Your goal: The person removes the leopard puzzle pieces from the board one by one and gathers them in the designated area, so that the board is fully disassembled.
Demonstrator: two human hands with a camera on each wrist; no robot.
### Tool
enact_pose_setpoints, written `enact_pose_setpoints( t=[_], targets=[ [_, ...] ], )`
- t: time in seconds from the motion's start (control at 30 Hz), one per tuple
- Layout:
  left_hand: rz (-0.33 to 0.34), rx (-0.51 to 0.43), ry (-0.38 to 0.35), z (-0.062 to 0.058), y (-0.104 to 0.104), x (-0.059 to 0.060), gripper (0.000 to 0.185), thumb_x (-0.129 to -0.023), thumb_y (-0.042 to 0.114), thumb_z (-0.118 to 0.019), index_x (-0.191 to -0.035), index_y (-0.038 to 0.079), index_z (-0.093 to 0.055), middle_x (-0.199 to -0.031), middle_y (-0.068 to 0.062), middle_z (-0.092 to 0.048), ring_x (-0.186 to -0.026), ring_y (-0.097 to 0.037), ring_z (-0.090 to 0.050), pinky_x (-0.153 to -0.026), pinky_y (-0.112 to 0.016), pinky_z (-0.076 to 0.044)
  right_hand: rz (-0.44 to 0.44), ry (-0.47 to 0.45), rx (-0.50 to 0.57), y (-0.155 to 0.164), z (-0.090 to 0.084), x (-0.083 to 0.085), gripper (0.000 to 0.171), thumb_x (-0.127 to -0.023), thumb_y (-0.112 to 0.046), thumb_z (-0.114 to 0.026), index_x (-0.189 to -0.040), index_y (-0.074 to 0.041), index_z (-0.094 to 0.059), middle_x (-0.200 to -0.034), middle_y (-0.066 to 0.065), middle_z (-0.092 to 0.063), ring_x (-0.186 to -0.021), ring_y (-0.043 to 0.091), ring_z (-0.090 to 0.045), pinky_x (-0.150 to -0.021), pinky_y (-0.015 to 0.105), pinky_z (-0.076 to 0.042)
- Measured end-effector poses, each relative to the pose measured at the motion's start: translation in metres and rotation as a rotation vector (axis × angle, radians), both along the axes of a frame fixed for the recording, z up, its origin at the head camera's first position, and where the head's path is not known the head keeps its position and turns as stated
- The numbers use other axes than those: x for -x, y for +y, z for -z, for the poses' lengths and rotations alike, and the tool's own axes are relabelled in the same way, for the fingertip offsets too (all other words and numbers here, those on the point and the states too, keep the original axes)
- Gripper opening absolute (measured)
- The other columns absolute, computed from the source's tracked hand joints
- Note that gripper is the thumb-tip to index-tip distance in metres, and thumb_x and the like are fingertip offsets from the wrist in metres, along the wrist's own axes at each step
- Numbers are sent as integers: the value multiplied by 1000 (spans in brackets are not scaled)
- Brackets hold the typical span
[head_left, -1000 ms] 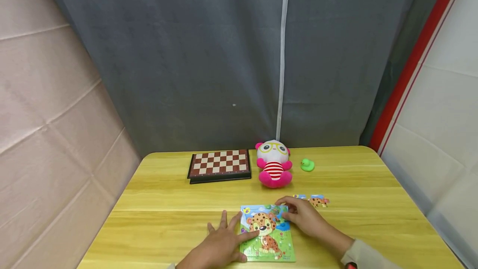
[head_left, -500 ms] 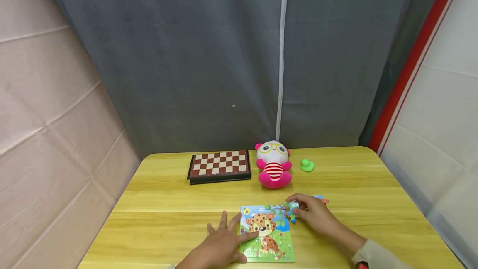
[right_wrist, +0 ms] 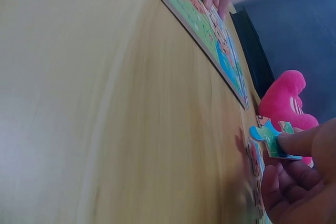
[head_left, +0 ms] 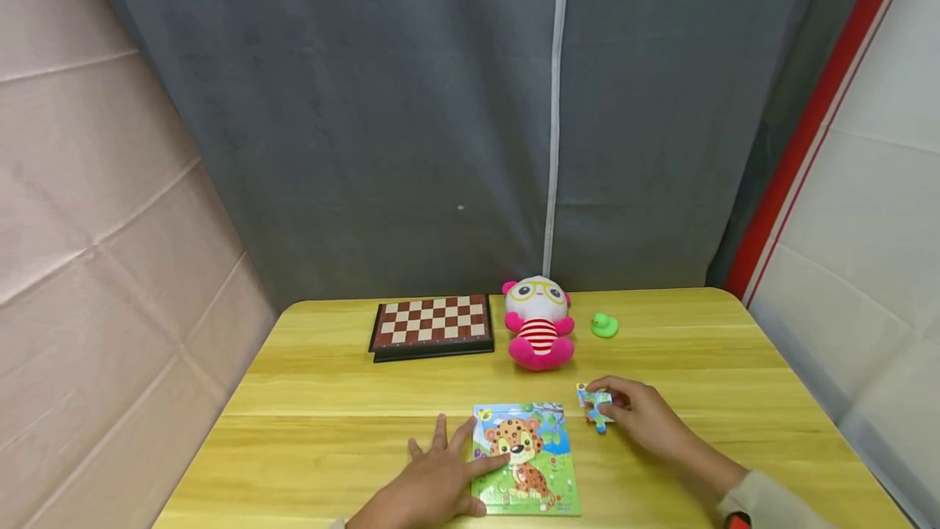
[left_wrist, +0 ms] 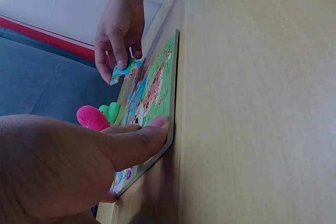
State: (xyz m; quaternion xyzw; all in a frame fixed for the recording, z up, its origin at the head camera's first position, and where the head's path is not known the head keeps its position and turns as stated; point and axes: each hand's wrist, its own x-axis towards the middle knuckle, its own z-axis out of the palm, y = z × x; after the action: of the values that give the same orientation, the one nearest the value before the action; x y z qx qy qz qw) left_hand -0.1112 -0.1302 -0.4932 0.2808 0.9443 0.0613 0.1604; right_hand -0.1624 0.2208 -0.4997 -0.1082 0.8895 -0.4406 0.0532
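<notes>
Steadying and pinching

Beneath the grip spreads a pale yellow, wood-grained table (head_left: 323, 431). To the grip's near left, a square, leopard-printed puzzle board (head_left: 547, 468) lies flat under the outspread left hand (head_left: 436, 480), presumably braced against sliding. The right hand (head_left: 646, 419) pinches a small blue-green jigsaw piece (right_wrist: 271, 141) between thumb and fingers, apparently leaving its tab exposed.

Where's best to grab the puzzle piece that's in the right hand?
Probably pinch the puzzle piece by its flat faces near the edge, coming from the right, as the right hand does. It's thin, and that leaves its rounded knob free.
</notes>
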Motion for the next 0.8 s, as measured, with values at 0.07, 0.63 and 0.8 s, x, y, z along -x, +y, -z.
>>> enact_pose_setpoints(
  t=[0.07,0.63,0.8],
  targets=[
    [-2,-5,0,0,0,0,69,-78,65,-62,-139,66,-29,-162,-10,-17,-135,-64,-16,-81,-86,-28,11,9,-8,4,0,0,24,-92,-9,-66,-114,-17,-69,-82,-1,-58,-70,12,-49,-60,23,-44],
    [4,-5,-1,3,0,1,69,-78,65,-62,-139,66,-28,-162,-11,-18,-135,-65,-17,-80,-87,-28,64,86,-50,48,-3,2,26,-91,-4,-65,-117,-11,-67,-77,2,-50,-66,10,-45,-57,24,-38],
    [4,-1,-6,4,0,1,70,-78,65,-62,-139,66,-28,-162,-11,-18,-135,-65,-16,-80,-87,-28,76,104,-53,60,-4,2,26,-93,-5,-64,-118,-10,-67,-77,2,-48,-66,9,-44,-56,25,-38]
  ],
)
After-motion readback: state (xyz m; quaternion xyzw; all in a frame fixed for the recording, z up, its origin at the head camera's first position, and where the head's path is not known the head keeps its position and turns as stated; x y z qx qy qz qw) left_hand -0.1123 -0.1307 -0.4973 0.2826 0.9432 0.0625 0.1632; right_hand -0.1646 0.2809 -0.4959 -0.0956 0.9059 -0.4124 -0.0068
